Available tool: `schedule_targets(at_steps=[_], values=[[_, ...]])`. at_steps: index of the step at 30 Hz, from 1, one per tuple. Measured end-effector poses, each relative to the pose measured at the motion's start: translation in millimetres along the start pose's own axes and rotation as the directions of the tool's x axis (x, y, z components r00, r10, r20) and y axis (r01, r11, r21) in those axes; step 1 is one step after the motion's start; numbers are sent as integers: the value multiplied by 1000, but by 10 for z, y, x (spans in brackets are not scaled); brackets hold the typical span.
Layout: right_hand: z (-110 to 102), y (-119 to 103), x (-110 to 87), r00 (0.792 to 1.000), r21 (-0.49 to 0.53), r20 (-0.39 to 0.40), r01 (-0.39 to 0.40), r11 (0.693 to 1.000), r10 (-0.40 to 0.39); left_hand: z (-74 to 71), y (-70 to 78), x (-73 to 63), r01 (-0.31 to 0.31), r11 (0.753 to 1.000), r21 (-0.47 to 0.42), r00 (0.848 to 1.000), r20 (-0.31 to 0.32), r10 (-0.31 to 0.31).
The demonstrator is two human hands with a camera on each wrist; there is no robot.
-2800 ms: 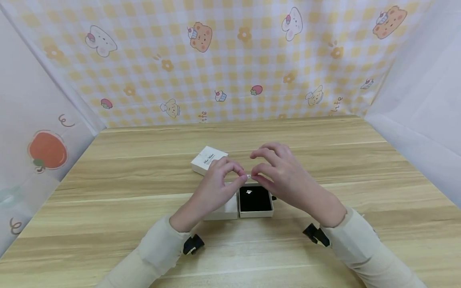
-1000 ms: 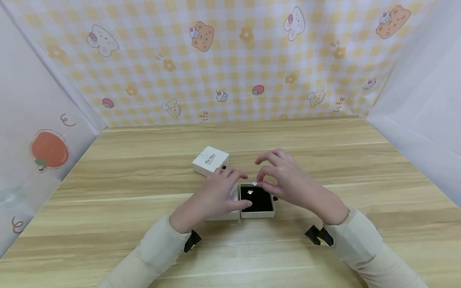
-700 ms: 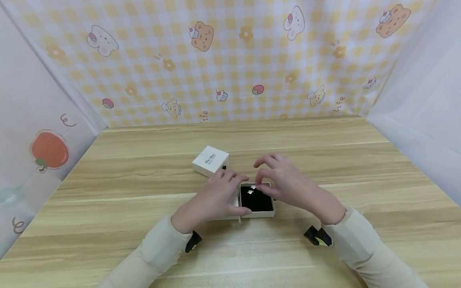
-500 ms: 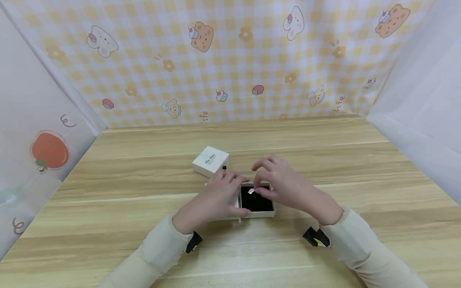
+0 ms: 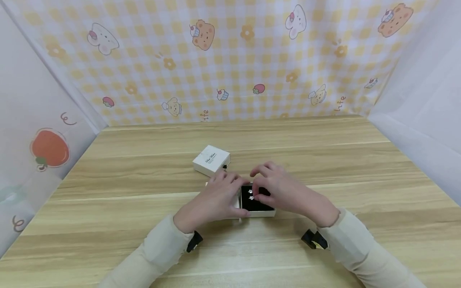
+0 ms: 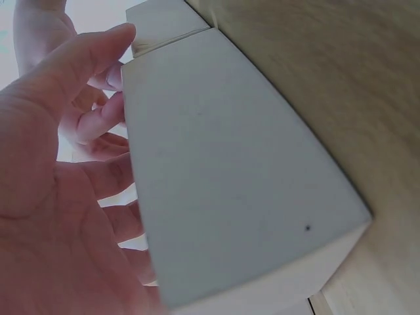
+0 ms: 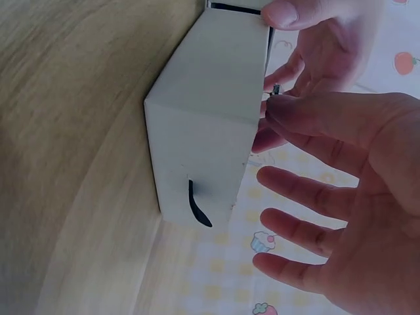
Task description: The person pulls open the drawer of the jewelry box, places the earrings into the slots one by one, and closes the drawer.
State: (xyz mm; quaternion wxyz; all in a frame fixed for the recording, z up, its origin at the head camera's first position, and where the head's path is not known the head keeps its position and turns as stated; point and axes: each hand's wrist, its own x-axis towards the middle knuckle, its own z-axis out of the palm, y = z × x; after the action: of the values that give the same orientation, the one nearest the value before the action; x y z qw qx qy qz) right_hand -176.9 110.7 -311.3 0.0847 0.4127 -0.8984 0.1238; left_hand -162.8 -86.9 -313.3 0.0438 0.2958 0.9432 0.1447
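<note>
My right hand (image 5: 282, 191) pinches a small silvery stud earring (image 5: 251, 197) between thumb and forefinger, just over the black pad (image 5: 257, 206) of a white jewelry box drawer. Its other fingers spread apart in the right wrist view. A matching earring (image 5: 250, 191) sits on the pad right behind it. My left hand (image 5: 217, 198) spans the white jewelry box (image 6: 230, 151), its thumb (image 6: 108, 46) at the near edge and its fingers reaching to the far edge. The drawer (image 7: 200, 85) is pulled out to the right, and a black ribbon tab (image 7: 197, 205) hangs from its end.
A second white box (image 5: 211, 160) with dark lettering lies behind the left hand, turned at an angle. Wooden tabletop (image 5: 144, 160) surrounds the boxes. A yellow checked cloth (image 5: 230, 60) hangs behind the table, with pale cloth at both sides.
My left hand has left the earring and moved to the box. My right hand has carried the earring down and toward me, from above the far rim to the pad, before the other earring.
</note>
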Motion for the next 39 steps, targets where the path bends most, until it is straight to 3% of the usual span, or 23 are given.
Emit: schedule_targets(at_steps=[9, 30, 39], values=[[17, -15, -8, 997, -1, 82, -14, 1000, 14, -3, 4, -5, 2, 1000, -18, 1000, 7, -2], [62, -48, -1, 998, -8, 66, 12, 1000, -11, 10, -23, -7, -14, 1000, -15, 1000, -20, 13], [81, -41, -9, 995, -9, 97, 0, 1000, 1, 20, -24, 0, -21, 1000, -20, 1000, -18, 20]])
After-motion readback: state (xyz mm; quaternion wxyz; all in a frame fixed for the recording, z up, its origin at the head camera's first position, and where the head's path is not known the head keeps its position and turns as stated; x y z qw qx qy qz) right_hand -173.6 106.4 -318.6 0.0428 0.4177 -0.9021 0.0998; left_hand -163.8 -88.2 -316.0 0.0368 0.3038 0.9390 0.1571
